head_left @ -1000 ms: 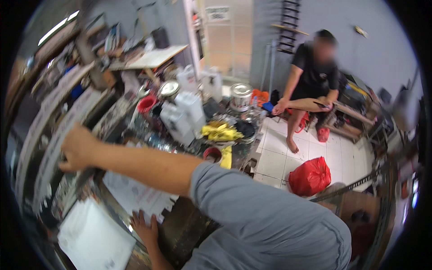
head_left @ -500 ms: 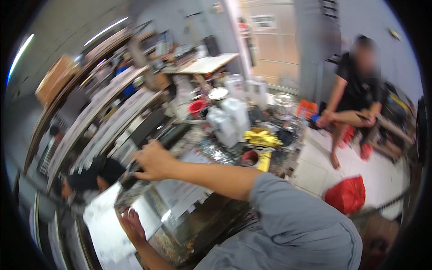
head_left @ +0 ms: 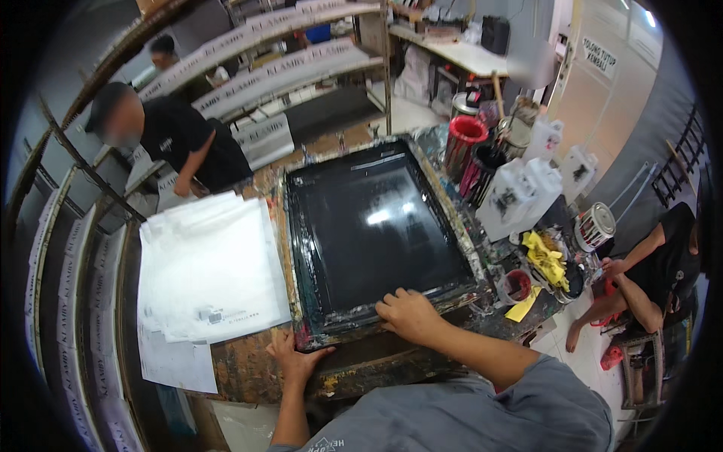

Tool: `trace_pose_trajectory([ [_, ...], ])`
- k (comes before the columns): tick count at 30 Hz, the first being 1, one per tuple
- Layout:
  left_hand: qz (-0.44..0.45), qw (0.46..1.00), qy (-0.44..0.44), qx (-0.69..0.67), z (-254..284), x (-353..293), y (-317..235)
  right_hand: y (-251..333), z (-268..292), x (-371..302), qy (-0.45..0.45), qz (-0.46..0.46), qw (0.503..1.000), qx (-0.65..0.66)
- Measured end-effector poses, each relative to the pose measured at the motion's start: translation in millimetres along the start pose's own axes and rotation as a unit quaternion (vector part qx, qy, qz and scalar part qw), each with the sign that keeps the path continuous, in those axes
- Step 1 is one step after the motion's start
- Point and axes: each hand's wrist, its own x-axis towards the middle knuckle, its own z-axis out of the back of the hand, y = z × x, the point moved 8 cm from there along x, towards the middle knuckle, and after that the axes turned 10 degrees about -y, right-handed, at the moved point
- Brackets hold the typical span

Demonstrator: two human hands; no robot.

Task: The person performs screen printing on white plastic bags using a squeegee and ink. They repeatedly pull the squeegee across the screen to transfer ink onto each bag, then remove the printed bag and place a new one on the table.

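Observation:
A screen printing frame (head_left: pixel 354 226) with a glossy black surface lies flat on the worktable. Its paint-stained rim runs along the table's near side. At the frame's near-left corner, my left hand (head_left: pixel 292 360) touches the rim, thumb and fingers spread apart. My right hand (head_left: pixel 410 316) has its fingers curled over the near rim, right of the middle; their undersides are hidden. Just left of the frame is a stack of white sheets (head_left: pixel 211 264) with small dark prints near its lower edge.
A red ink tub (head_left: pixel 465 135), white jugs (head_left: pixel 520 197), a metal can (head_left: pixel 595 226) and a yellow cloth (head_left: pixel 544 258) crowd the table's right end. One person (head_left: pixel 177 139) bends by the racks at far left; another (head_left: pixel 655 264) sits at right. Racks (head_left: pixel 75 301) stand left.
My view has turned, bringing the whole frame into sight. My right hand has gone from reaching far across on the left to the frame's near rim; my left hand is at the near-left corner.

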Motion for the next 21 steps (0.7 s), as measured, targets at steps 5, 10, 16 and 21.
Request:
trace_pose_trajectory([
  [5,-0.017,0.999,0.010,0.030,-5,-5,5,-65,-27,98,-0.137,0.028,0.990,-0.034],
  [10,-0.007,1.000,0.007,-0.006,0,-4,11,-152,-60,248,-0.147,0.025,0.987,-0.058],
  [16,0.033,0.990,-0.053,-0.124,1,-12,12,-204,-38,362,0.006,0.052,0.998,-0.041],
  [21,0.095,0.971,-0.067,-0.208,-21,-36,36,-207,-49,350,-0.044,0.033,0.996,-0.076],
])
